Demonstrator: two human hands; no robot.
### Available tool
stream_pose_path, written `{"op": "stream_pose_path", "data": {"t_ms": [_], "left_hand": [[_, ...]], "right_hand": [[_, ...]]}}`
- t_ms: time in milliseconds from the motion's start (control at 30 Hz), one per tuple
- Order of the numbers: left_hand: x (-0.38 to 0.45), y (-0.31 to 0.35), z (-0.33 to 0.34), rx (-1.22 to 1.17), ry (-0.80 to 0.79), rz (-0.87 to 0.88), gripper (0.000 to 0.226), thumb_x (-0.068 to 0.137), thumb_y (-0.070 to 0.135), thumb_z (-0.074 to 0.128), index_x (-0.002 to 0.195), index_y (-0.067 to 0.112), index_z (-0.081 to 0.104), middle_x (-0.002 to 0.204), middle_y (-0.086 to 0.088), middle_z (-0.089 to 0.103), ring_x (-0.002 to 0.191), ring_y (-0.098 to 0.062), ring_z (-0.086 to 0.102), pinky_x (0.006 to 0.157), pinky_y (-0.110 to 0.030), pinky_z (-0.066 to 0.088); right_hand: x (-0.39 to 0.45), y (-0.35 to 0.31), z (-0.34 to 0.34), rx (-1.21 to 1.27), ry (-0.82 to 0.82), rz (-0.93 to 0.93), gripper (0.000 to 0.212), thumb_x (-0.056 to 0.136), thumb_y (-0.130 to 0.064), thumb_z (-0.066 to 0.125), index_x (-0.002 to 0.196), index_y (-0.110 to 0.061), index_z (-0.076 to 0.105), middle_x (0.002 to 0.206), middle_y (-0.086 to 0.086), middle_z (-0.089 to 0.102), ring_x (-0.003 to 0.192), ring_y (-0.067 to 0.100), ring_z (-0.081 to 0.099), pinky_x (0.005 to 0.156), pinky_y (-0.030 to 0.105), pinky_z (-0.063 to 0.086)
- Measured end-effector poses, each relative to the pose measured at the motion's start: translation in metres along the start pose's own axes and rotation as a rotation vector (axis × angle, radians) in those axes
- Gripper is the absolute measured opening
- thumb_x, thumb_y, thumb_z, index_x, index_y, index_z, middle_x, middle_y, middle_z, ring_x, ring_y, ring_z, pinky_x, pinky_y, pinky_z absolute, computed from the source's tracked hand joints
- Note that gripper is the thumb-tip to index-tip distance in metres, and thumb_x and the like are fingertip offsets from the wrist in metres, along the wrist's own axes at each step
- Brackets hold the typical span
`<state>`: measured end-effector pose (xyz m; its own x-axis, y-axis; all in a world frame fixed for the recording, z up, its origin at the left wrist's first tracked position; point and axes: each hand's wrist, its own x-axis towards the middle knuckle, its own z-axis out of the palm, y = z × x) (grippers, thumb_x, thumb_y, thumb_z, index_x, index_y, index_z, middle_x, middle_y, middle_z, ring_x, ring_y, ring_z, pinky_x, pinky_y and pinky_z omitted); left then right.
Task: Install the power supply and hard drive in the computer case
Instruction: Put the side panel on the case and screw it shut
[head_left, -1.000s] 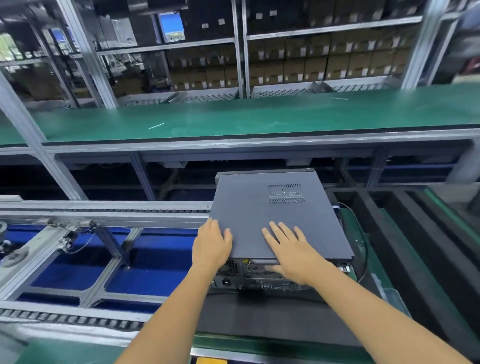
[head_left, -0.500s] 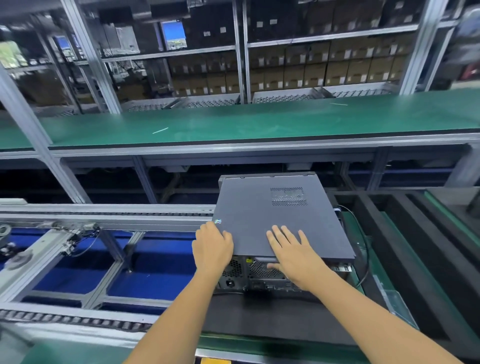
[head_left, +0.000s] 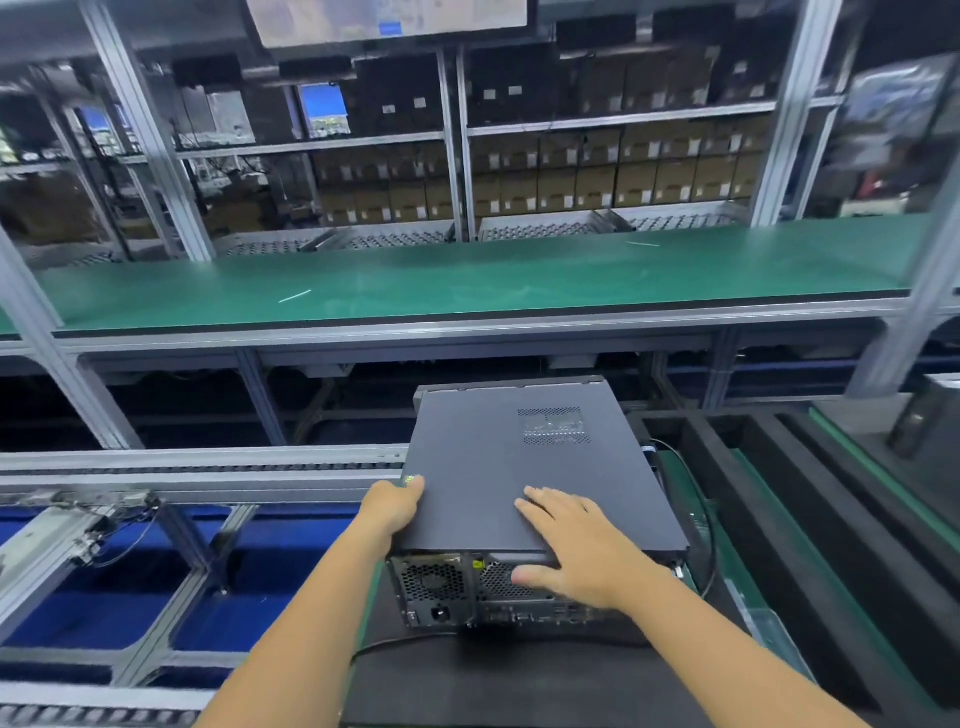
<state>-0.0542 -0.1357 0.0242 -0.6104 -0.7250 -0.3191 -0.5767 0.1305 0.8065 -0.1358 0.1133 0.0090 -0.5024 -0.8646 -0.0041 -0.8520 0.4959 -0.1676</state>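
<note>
A dark grey computer case (head_left: 498, 457) lies flat on a black mat (head_left: 493, 675), its side panel on top and its rear face toward me. The rear shows the power supply's fan grille and socket (head_left: 434, 590) at the lower left. My left hand (head_left: 395, 512) grips the panel's left edge near the rear corner. My right hand (head_left: 576, 545) lies flat on the panel, fingers spread, with the thumb hooked over the rear edge. No hard drive is visible; the case's inside is covered.
A roller conveyor with aluminium rails (head_left: 197, 467) runs to the left over blue trays (head_left: 104, 597). A raised green shelf (head_left: 467, 280) spans the back. Black foam channels (head_left: 779, 519) lie at the right, with a black cable (head_left: 696, 499) beside the case.
My left hand has slid from the top of the panel onto its left edge. My right hand's thumb has dropped over the rear edge. The rear face shows more fully.
</note>
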Motion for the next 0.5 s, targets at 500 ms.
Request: {"op": "stream_pose_path", "data": {"t_ms": [500], "left_hand": [[0.0,-0.009,0.011,0.357,0.169,0.208,0.047,0.104,0.032,0.027,0.096,-0.002,0.058,0.096,-0.019,0.062,0.079,-0.03,0.054,0.064,-0.034,0.041]], "right_hand": [[-0.012,0.047,-0.024,0.306,0.255,1.063,0.042,0.102,-0.033,0.042,0.127,-0.001,0.054,0.134,0.018,0.047,0.12,0.035,0.05,0.095,0.042,0.045]]}}
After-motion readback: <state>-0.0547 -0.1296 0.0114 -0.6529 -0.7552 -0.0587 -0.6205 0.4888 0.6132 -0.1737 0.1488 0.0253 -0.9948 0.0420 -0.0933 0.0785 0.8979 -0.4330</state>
